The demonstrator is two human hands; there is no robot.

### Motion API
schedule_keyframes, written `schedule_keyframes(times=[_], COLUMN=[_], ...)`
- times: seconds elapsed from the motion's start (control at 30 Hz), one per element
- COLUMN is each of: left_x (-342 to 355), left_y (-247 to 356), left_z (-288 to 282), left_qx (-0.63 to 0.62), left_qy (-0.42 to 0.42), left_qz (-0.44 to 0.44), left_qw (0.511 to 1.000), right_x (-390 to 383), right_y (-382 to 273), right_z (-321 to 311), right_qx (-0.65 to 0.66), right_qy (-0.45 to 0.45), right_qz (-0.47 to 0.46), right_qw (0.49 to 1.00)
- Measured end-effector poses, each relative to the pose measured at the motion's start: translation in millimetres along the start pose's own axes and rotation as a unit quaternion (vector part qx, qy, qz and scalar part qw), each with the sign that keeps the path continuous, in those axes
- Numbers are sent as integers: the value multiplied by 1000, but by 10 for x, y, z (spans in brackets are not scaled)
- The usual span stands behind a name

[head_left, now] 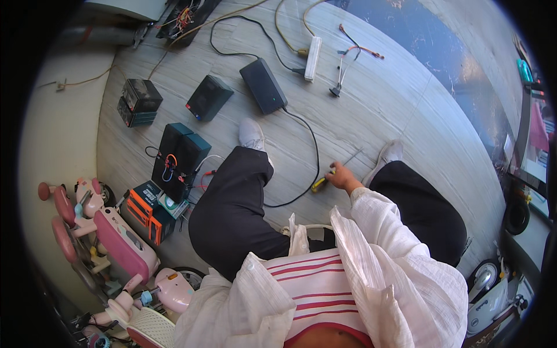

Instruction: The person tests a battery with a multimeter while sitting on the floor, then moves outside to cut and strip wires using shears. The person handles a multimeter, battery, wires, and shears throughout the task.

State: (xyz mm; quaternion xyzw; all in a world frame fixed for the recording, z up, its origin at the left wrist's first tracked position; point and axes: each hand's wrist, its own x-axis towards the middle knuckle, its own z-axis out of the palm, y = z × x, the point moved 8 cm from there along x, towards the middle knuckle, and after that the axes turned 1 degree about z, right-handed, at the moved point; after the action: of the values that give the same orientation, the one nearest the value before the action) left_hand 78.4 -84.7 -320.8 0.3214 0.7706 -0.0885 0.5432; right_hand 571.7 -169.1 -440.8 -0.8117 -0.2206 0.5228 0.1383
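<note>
My right hand (343, 177) is low over the floor between my feet, its fingers closed on a screwdriver (317, 185) with a yellow and dark handle. The thin metal shaft points away to the right, toward my right shoe (390, 152). Just left of the handle, a black cable (317, 152) curves across the floor. It runs from a black power adapter (264, 86) with a small green light. My left hand does not show; only the white left sleeve is visible at the lower edge.
Dark block batteries (209, 98) stand on the left, with another stack (139, 103) by the wall. Wired batteries (180, 155) and orange-black boxes (152, 212) sit beside my left leg. A white power strip (313, 60) and loose wires (355, 46) lie ahead. Pink children's ride-ons (125, 242) crowd the lower left.
</note>
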Motion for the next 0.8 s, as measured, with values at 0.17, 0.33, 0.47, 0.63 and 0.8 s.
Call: schedule_keyframes(times=[0.17, 0.33, 0.47, 0.63, 0.8], left_x=[104, 367, 550, -1000, -4873], left_y=[308, 717, 1586, 3914, 3724], left_z=[52, 14, -237, -1002, -1673], left_qx=[-10, -30, -66, -331, -439], left_qy=[1, 11, 69, 152, 171], left_qz=[13, 52, 145, 408, 857], left_qw=[1000, 998, 985, 837, 210], right_x=[43, 228, 370, 148, -573], right_y=[250, -169, -1034, -2015, -2768], right_z=[10, -661, -1468, -2067, -1556], right_qx=[-91, -135, -75, 12, 83], right_qy=[-125, -18, 101, 213, 143], right_qz=[58, -1, -68, -201, -278], right_qw=[986, 991, 990, 956, 946])
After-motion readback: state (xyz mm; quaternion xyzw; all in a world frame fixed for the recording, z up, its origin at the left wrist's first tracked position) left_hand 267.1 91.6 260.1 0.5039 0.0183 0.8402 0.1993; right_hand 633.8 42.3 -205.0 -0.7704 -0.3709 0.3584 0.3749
